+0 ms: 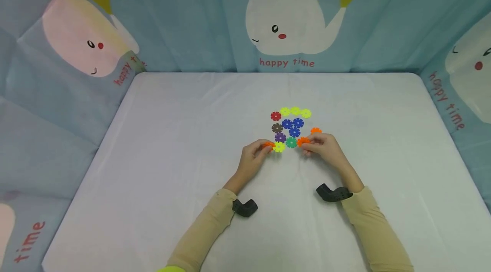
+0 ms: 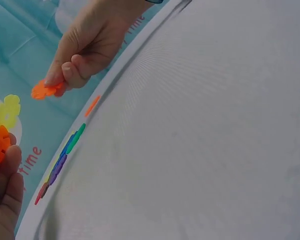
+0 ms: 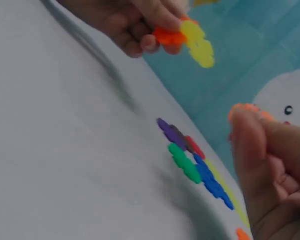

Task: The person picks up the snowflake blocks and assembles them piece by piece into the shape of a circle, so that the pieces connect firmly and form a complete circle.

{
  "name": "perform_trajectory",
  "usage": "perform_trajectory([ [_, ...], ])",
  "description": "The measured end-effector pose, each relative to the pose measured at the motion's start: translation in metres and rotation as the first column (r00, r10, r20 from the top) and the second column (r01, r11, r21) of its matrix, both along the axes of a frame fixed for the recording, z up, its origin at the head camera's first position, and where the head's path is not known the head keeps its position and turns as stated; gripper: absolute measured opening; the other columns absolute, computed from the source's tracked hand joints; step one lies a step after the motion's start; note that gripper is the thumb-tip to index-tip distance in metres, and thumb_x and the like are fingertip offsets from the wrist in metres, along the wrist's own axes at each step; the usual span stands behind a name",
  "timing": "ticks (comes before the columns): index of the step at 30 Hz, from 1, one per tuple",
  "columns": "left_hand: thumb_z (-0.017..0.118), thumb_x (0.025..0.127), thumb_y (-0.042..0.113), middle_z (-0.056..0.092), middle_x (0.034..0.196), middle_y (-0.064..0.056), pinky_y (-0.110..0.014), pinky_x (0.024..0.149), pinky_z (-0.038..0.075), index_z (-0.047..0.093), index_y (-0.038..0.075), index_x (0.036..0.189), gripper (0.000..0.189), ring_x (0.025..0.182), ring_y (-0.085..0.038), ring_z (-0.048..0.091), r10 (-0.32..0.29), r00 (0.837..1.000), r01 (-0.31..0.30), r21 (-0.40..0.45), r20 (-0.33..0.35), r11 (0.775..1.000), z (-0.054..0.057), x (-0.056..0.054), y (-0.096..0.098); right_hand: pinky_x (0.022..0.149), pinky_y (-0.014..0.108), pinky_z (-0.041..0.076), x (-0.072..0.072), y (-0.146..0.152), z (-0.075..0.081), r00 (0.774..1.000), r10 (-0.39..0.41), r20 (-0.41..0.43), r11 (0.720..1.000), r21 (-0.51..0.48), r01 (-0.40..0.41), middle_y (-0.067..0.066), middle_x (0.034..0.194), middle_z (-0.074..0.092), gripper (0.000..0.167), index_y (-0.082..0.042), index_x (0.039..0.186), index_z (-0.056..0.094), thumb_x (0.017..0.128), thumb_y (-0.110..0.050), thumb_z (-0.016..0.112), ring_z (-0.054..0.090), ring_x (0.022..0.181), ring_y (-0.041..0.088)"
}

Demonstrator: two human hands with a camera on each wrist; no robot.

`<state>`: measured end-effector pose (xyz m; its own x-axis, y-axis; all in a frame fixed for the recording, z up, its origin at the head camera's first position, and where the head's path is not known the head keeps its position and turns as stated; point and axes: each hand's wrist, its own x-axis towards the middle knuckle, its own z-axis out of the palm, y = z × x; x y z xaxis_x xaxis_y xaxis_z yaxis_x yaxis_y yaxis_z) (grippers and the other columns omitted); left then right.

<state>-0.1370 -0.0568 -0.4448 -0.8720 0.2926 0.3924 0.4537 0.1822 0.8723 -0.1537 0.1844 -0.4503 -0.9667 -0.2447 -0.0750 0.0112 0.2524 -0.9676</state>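
My left hand (image 1: 253, 157) pinches an orange notched plastic disc (image 2: 1, 145) between thumb and fingers. A yellow notched disc (image 3: 199, 45) is joined to it at an angle and sticks out toward the right. Across from it, my right hand (image 1: 324, 148) holds a single orange notched disc (image 1: 303, 141) by its edge, thumb against fingers. Both wrist views show the hands raised over the table. Between and beyond them lie a green disc (image 1: 291, 143), a purple disc (image 1: 280, 137), a brown disc (image 1: 277, 128) and several blue discs (image 1: 294, 132).
Farther back on the white table (image 1: 184, 135) lie a red disc (image 1: 275, 116) and a row of yellow discs (image 1: 295, 111). One more orange disc (image 1: 316, 130) lies just beyond my right hand. A blue curtain (image 1: 192, 20) with whales borders the table's back and sides.
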Motion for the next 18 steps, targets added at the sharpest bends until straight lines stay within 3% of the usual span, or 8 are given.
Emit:
perform_trajectory([
  [3, 0.056, 0.085, -0.003, 0.063, 0.09, -0.015, -0.028, 0.077, 0.045, 0.06, -0.008, 0.095, 0.011, 0.081, -0.02, 0.058, 0.004, 1.0, -0.004, 0.014, 0.017, 1.0, -0.012, -0.005, 0.0, 0.059, 0.027, 0.049, 0.001, -0.01, -0.004, 1.0, -0.001, -0.025, 0.991, -0.133, -0.003, 0.016, 0.065, 0.06, 0.017, 0.01, 0.087, 0.052, 0.082, -0.002, 0.063, 0.059, 0.056, 0.021],
  [8, 0.057, 0.086, 0.002, 0.064, 0.091, -0.01, -0.027, 0.076, 0.046, 0.062, -0.004, 0.096, 0.012, 0.08, -0.016, 0.058, 0.008, 0.999, -0.01, 0.027, 0.045, 1.0, -0.03, -0.011, 0.001, 0.058, 0.029, 0.05, 0.003, -0.019, -0.008, 0.995, 0.018, -0.099, 0.962, -0.269, -0.044, 0.022, 0.067, 0.059, 0.011, 0.007, 0.08, 0.048, 0.081, 0.009, 0.059, 0.06, 0.056, 0.021],
  [14, 0.058, 0.086, 0.004, 0.064, 0.092, -0.01, -0.027, 0.077, 0.045, 0.062, -0.004, 0.098, 0.014, 0.082, -0.017, 0.056, 0.009, 0.997, -0.01, 0.017, 0.072, 1.0, -0.029, -0.01, 0.002, 0.059, 0.032, 0.05, 0.006, -0.025, -0.009, 0.987, 0.04, -0.156, 0.943, -0.322, -0.089, 0.027, 0.07, 0.059, 0.023, -0.006, 0.078, 0.058, 0.08, 0.016, 0.055, 0.062, 0.06, 0.021],
  [18, 0.057, 0.085, -0.001, 0.063, 0.089, -0.015, -0.027, 0.075, 0.046, 0.061, -0.007, 0.096, 0.013, 0.079, -0.021, 0.057, 0.006, 0.997, -0.008, 0.022, 0.071, 1.0, -0.015, -0.004, 0.002, 0.059, 0.032, 0.05, 0.007, -0.025, -0.01, 0.984, 0.037, -0.175, 0.942, -0.324, -0.093, 0.029, 0.071, 0.058, 0.017, -0.002, 0.079, 0.058, 0.08, 0.015, 0.056, 0.062, 0.06, 0.02],
])
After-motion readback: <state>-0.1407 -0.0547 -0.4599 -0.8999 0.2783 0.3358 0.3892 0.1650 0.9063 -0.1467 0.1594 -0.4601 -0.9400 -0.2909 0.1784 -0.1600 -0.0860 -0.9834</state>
